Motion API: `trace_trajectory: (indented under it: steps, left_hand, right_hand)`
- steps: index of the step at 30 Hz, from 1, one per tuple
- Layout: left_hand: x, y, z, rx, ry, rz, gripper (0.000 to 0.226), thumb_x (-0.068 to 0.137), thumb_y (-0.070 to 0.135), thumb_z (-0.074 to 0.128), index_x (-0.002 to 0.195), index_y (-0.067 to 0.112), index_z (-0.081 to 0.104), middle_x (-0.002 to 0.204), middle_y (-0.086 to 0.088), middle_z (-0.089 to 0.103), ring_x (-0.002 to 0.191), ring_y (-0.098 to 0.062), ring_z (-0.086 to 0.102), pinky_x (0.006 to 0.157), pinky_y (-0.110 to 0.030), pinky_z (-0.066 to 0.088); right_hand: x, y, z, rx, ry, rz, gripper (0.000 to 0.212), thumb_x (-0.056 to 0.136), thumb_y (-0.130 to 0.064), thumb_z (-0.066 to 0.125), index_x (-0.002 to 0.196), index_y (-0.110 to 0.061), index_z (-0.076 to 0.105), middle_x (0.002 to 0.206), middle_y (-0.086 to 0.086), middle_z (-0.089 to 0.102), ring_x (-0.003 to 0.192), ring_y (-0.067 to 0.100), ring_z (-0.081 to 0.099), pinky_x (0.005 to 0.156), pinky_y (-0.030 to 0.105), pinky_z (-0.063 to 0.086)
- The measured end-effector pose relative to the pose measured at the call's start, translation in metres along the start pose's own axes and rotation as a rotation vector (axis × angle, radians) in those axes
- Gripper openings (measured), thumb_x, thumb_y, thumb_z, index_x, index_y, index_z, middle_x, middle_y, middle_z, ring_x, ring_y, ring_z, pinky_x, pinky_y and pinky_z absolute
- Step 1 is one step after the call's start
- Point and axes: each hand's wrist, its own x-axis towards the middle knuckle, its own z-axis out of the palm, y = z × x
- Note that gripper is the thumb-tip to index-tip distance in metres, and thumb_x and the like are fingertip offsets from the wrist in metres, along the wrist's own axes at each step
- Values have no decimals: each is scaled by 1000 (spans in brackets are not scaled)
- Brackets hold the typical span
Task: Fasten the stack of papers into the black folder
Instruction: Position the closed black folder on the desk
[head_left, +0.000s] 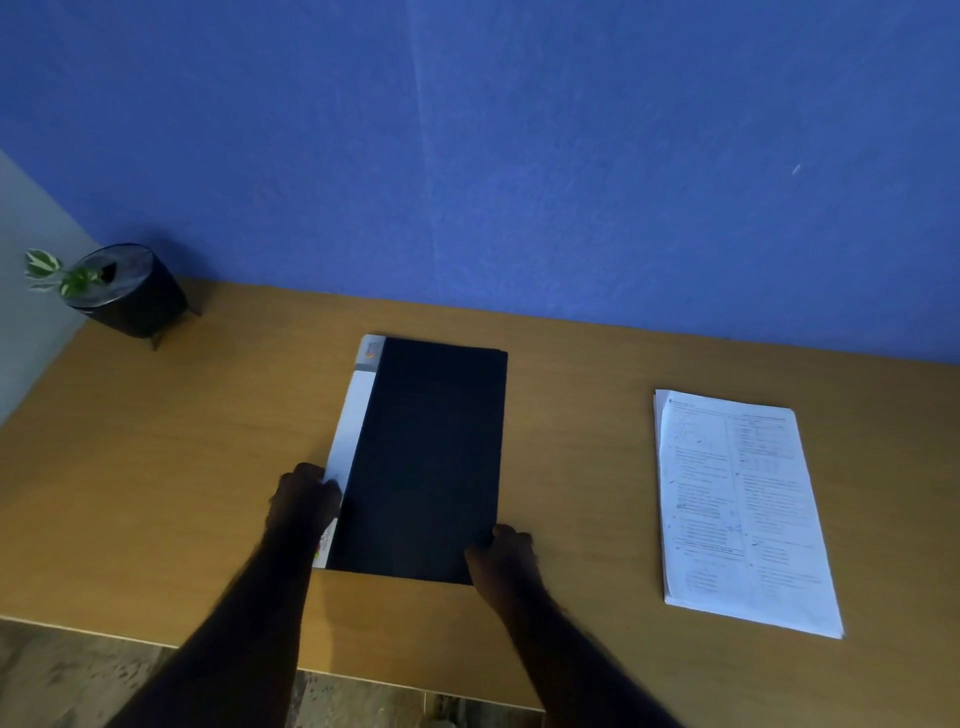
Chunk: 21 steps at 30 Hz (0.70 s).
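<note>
The black folder (431, 457) lies closed in the middle of the wooden desk (182, 447), its white spine strip along the left side. My left hand (304, 501) rests on that spine edge near the lower left, fingers curled against it. My right hand (501, 553) grips the folder's lower right corner, fingers over the cover edge. The stack of papers (743, 512), white with printed text, lies flat to the right, well apart from the folder and from both hands.
A black pot with a small green-and-white plant (124, 291) stands at the desk's back left corner. A blue wall runs behind the desk. The desk's front edge is close below my forearms, with patterned floor (78, 675) beyond.
</note>
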Motion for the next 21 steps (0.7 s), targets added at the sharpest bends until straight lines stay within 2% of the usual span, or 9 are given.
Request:
trace_trajectory:
  steps: [2,7,15,19,21]
  left_hand:
    - [-6,6,7,10,-23,15,38,96,34,54,122,7,61,112,-15,68,97,-34,67,91,-50,56]
    - [-23,22,26,44,-48,51,39,96,35,54,123,8,59,116,-15,65,103,-35,64,95,-51,53]
    - [-57,49,61,15,-94,133,33,97,35,55,115,8,61,108,-12,66,95,-29,66,89,-49,57]
    - [-71,61,74,10,-126,176,30,96,35,57,112,10,62,107,-10,67,92,-26,68,85,-47,59]
    - [-76,66,80,8,-138,191,30,96,33,58,113,10,63,108,-9,68,92,-25,68,84,-45,60]
  right_hand:
    - [1,5,-9,-10,33,26,53,96,-39,49,142,-13,49,139,12,51,119,30,57,96,46,54]
    - [7,19,-36,-27,72,88,50,94,-36,47,137,-10,54,132,12,57,116,32,59,97,49,54]
    - [25,59,-83,56,74,201,46,96,-35,55,131,-5,55,125,15,61,106,29,64,94,46,57]
    - [29,78,-100,68,122,220,42,93,-34,57,124,-5,61,113,10,64,103,31,66,91,40,57]
    - [30,87,-106,84,147,250,42,92,-35,59,121,-5,62,112,11,66,102,30,65,93,45,57]
